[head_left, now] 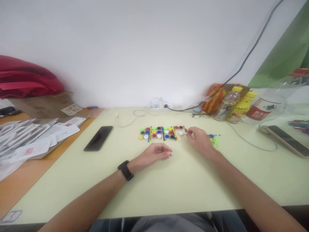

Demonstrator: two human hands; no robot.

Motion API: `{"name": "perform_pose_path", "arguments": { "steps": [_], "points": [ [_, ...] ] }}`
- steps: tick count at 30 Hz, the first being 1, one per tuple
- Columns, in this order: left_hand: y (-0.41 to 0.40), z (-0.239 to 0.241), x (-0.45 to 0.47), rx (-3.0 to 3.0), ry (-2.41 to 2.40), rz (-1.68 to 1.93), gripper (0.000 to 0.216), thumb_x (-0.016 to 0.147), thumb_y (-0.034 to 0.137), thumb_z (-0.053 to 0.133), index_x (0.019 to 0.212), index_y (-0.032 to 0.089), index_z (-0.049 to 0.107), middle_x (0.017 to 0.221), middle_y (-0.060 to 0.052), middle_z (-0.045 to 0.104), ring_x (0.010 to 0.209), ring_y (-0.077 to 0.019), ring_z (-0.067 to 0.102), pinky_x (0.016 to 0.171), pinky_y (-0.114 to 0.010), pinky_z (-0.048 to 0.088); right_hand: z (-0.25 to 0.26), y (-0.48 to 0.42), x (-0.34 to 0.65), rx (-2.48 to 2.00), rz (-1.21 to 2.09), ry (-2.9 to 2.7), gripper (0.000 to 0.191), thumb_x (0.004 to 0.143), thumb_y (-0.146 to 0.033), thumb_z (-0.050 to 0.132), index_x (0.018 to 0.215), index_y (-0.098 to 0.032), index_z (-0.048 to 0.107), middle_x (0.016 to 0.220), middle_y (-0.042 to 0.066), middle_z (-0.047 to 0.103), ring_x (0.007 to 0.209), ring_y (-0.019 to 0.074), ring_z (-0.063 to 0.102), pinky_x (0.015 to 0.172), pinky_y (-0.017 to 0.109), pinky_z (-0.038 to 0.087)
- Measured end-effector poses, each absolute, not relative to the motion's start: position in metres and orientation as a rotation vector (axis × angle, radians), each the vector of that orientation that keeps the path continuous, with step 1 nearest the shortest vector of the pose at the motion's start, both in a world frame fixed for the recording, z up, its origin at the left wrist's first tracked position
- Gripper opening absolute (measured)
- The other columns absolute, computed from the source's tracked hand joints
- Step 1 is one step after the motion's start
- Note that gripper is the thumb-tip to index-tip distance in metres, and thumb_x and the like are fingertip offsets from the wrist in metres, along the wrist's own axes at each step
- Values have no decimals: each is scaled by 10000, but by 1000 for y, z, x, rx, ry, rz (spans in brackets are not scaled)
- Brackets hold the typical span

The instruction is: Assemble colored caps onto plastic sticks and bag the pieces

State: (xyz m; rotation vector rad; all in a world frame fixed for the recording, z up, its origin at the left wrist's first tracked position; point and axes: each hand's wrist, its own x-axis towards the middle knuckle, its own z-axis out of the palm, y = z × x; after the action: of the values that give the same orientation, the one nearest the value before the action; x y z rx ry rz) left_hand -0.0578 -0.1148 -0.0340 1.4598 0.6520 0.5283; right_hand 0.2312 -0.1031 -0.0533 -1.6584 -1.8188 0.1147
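Observation:
A row of small coloured round caps lies on the pale yellow table, split up by thin coloured sticks laid across it. My right hand is at the right end of the row, fingers pinched on a small red stick. Just right of that hand lies a little heap of blue and green pieces. My left hand rests on the table in front of the row, fingers loosely curled, nothing visible in it. A black watch is on that wrist.
A black phone lies left of the row. Stacked white packets cover the left side. Bottles and a snack bag stand at the back right, with a cable and another phone at the right edge.

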Motion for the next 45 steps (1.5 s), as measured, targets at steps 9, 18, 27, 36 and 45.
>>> {"name": "perform_pose_path", "arguments": {
  "steps": [9,18,27,36,45],
  "points": [
    [-119,-34,-53,1496,721,585,334,853,432,802,1022,152,736,943,-83,713,885,-182,663,827,-315,522,-31,-116,240,-1726,322,-1863,128,792,-228,545,707,-205,638,684,14,692,663,179,609,643,287,402],
    [-124,-39,-53,1991,804,740,356,874,438,760,1135,201,711,1080,-90,671,888,-202,616,828,-349,514,-17,-137,223,-1315,927,-2069,155,837,-203,555,828,-206,710,787,19,716,717,184,627,669,288,474],
    [-125,-39,-53,2149,809,730,147,896,340,740,983,223,727,964,-40,699,892,-203,619,795,-315,471,-5,-149,200,-1062,1189,-1999,206,950,-366,622,953,-200,743,906,50,739,836,201,651,761,320,514],
    [-121,-40,-54,1776,741,731,326,858,376,786,1088,150,732,1007,-87,723,861,-196,661,812,-324,549,-10,-154,186,-964,1310,-1712,277,863,-381,773,1042,-201,662,1064,69,707,888,182,699,824,335,561],
    [-126,-31,-52,1799,701,723,313,930,433,715,1103,176,764,1098,-102,759,990,-240,695,875,-343,554,-24,-158,170,-974,1105,-1823,181,909,-360,711,995,-223,629,1000,34,660,882,180,709,861,345,580]
  ]
}}
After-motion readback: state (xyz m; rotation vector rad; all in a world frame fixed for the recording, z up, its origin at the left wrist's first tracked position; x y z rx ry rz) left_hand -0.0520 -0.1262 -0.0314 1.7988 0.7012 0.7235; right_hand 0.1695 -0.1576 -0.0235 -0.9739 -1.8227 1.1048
